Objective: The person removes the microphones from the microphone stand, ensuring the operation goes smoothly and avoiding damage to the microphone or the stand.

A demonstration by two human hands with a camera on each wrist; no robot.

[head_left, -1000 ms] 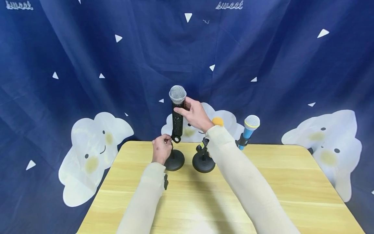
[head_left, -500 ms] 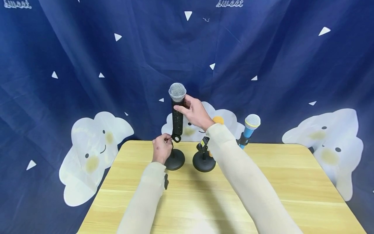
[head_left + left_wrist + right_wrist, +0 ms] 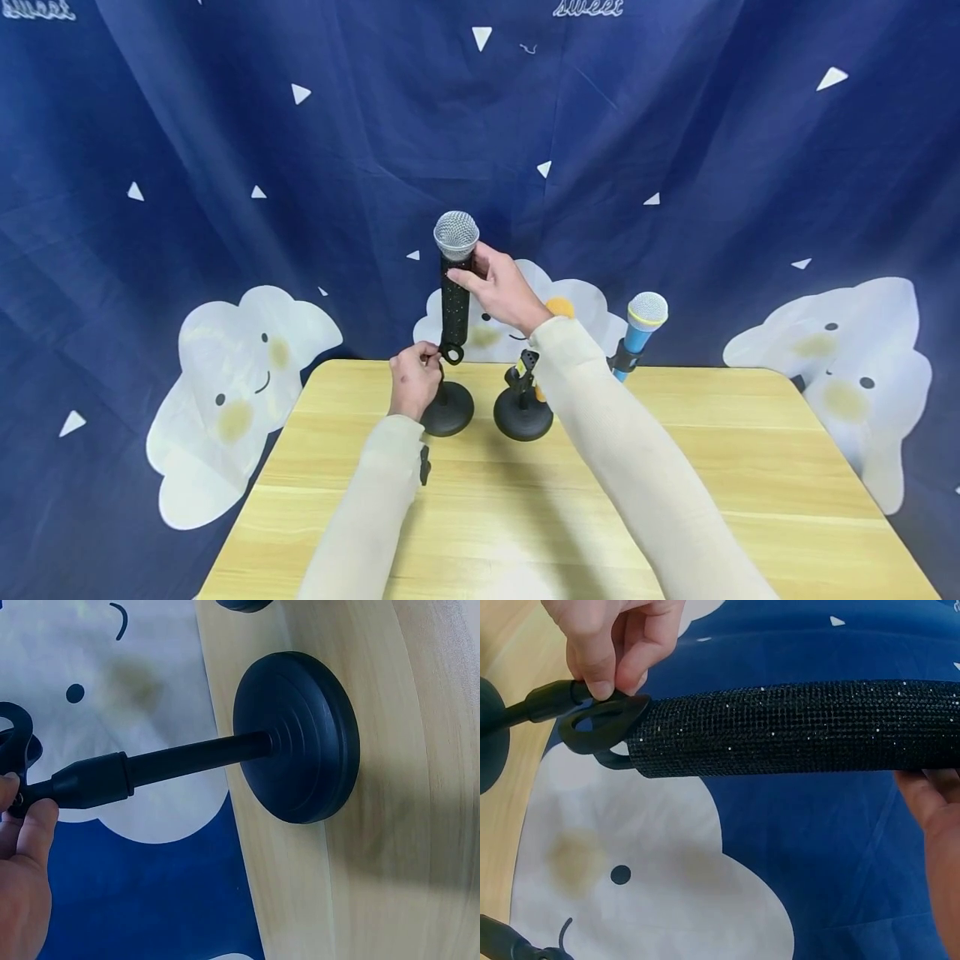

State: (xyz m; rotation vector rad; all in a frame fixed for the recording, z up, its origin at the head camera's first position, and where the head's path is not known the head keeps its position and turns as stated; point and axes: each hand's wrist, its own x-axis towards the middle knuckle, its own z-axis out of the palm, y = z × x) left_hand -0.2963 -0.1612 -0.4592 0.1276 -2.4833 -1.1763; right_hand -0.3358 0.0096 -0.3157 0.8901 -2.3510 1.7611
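My right hand (image 3: pixel 504 287) holds a black, glittery microphone (image 3: pixel 455 308) by its upper handle, just below the silver mesh head. The microphone stands nearly upright, its lower end at the ring-shaped clip (image 3: pixel 604 724) of a black microphone stand (image 3: pixel 447 410). From the frames I cannot tell how far the handle sits in the clip. Just under that clip, my left hand (image 3: pixel 415 379) pinches the top joint of the stand between thumb and fingers. In the left wrist view the stand's pole (image 3: pixel 195 761) runs down to its round base (image 3: pixel 300 739) on the table.
To the right is a second black stand (image 3: pixel 523 414) with a clip on top. An orange-topped object (image 3: pixel 559 309) is partly hidden behind my right sleeve. Farther right, a blue microphone (image 3: pixel 637 337) sits in a black clip. A dark blue cloud-patterned curtain (image 3: pixel 360 167) hangs behind the wooden table (image 3: pixel 465 517).
The head view has shifted slightly. Both hands keep their holds, and the microphone stays at the clip with no clear movement.
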